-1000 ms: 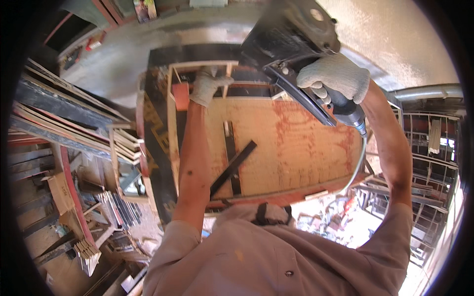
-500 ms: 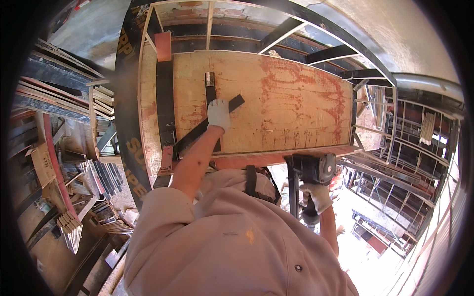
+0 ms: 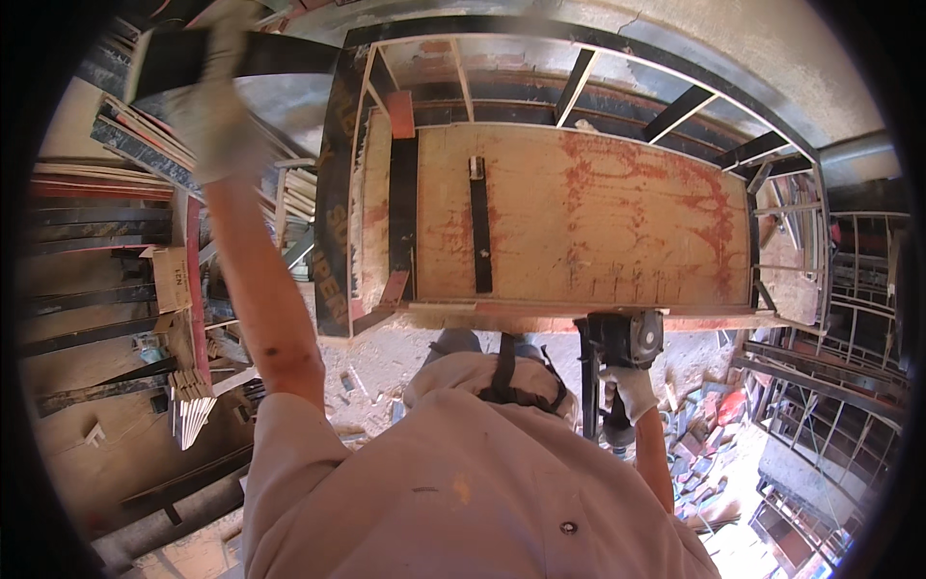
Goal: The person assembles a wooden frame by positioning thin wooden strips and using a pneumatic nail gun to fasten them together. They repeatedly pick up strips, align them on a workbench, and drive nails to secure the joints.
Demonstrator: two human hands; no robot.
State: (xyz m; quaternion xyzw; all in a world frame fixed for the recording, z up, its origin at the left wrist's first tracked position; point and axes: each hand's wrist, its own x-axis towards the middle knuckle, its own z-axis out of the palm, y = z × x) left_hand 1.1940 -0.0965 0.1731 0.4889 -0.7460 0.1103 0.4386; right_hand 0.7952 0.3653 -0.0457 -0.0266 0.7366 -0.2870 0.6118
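My left hand point(image 3: 220, 130), in a pale glove and smeared by motion, is raised at the upper left. Its blurred fingers cross a black strip of board point(image 3: 280, 55), which it appears to grip. In my right hand point(image 3: 634, 391), also gloved, is a black nail gun point(image 3: 617, 338), held upright by its handle at the near edge of the bench. A plywood panel point(image 3: 617, 222) with red stains lies before me. Another narrow black strip point(image 3: 480, 236) rests on it, a shiny piece at its far end. A wider black strip point(image 3: 402, 212) runs along the panel's left side.
Black-edged framing point(image 3: 666, 116) borders the bench at the back. A dark lettered board point(image 3: 335, 222) stands along its left side. Stacked boards point(image 3: 106, 183) and a cardboard piece point(image 3: 172, 280) are at left. Wood offcuts point(image 3: 699, 434) litter the floor at right, near metal racks point(image 3: 863, 280).
My left hand has swung from the panel to the upper left. The diagonal black strip is off the panel. My right hand still holds the nail gun. The whole view has shifted.
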